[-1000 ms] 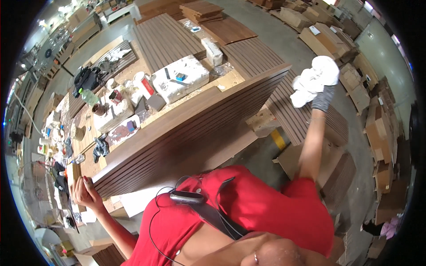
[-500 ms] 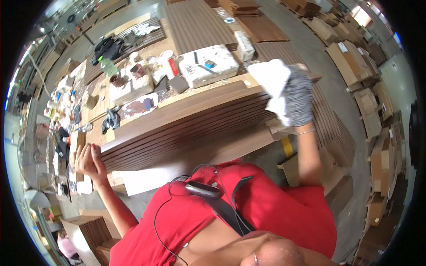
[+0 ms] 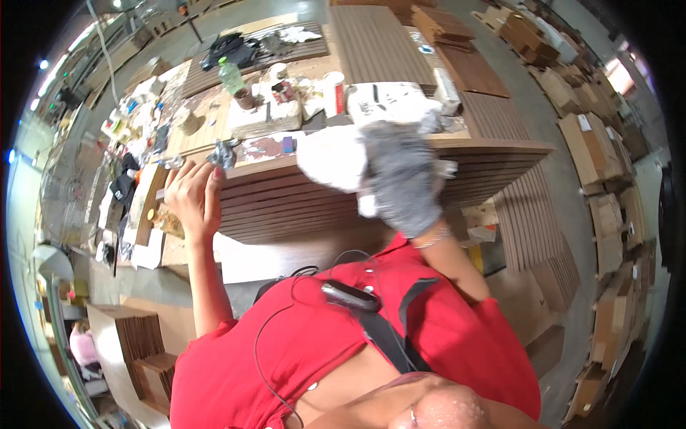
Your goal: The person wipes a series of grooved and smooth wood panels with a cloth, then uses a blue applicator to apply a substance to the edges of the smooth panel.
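Note:
A long brown slatted wooden panel (image 3: 286, 194) stands tilted on its edge across the front of the workbench, its grooved face toward me. My bare left hand (image 3: 193, 198) grips the panel's left end, thumb at its upper corner. In a grey knit glove, my right hand (image 3: 402, 175) is closed on a white cloth (image 3: 333, 159), which bunches out on both sides. Glove and cloth lie against the panel's upper edge, right of its middle, and hide that stretch. The right hand is a little blurred by motion.
Behind the panel, the bench holds a green-tinted bottle (image 3: 230, 76), a white-and-red can (image 3: 334, 93), a white foam block (image 3: 386, 98) and a purple-blue block (image 3: 289, 144). More slatted panels (image 3: 379, 46) lie farther back. Cardboard boxes (image 3: 591, 146) line the right side.
My right hand has swept the cloth left along the panel, from its right end toward the middle. The left hand keeps its hold on the left end. The whole view has shifted.

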